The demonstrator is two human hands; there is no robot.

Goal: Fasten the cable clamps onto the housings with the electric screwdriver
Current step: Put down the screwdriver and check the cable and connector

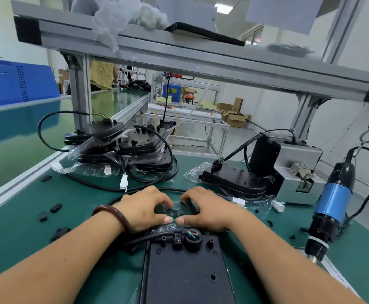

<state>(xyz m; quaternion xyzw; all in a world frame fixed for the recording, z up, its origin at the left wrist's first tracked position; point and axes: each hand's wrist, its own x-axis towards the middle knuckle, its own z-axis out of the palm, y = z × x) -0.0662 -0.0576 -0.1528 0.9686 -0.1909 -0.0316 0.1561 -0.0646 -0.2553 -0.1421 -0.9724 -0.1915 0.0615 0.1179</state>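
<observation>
Hands: my left hand [145, 207] and right hand [209, 210] curl fingers over the film-wrapped far end of the housing [185, 270], thumbs nearly touching | Clamp: cable clamp [177, 239] sits just nearer me | Tool: electric screwdriver [332, 200] hangs right | Risk: tugging film could knock the clamp askew

Housing [186, 275] near end beyond bottom edge

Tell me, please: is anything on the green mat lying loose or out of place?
Yes. Small black screws lie scattered on the mat right of the housing, near the electric screwdriver; black clamps lie loose at the left.
</observation>
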